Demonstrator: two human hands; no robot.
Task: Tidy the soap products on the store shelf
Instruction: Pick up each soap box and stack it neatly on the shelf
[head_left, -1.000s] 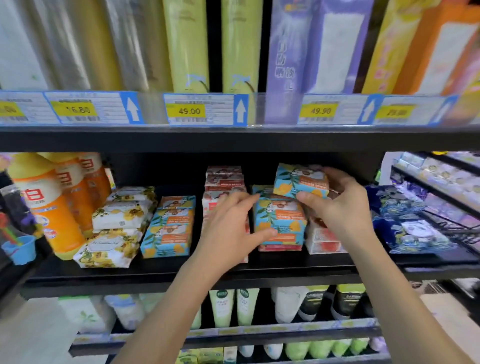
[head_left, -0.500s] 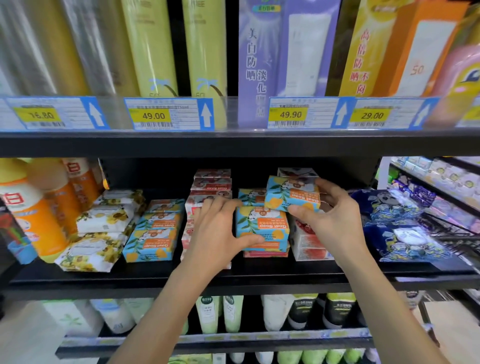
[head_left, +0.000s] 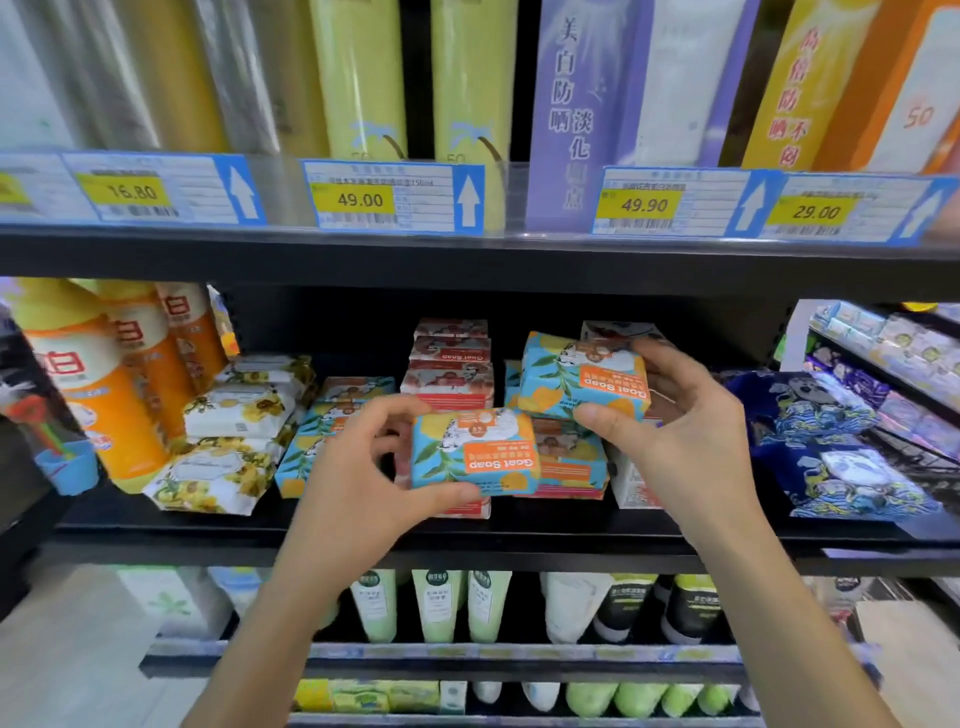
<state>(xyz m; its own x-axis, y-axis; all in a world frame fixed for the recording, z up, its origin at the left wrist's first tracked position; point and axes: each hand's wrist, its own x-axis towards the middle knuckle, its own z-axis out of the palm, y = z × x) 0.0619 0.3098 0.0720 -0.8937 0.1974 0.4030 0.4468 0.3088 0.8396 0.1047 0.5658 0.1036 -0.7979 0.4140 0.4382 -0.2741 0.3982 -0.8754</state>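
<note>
Pinched in the left hand (head_left: 363, 478), thumb beneath and fingers behind, label upside down: one blue-and-yellow Goat Soap bar (head_left: 475, 452), lifted off the shelf (head_left: 467, 532) just in front of the red soap stack (head_left: 451, 364). Gripped in the right hand (head_left: 675, 436), thumb at the lower edge and fingers curled over the top: a second Goat Soap bar (head_left: 584, 376), just right of the red soap stack and above a low pile of matching blue bars (head_left: 571, 470). Left of the red soap stack: another blue pile (head_left: 317, 431), then yellow floral packs (head_left: 234, 431) and orange bottles (head_left: 104, 405); well to its right, dark blue packs (head_left: 831, 457).
</note>
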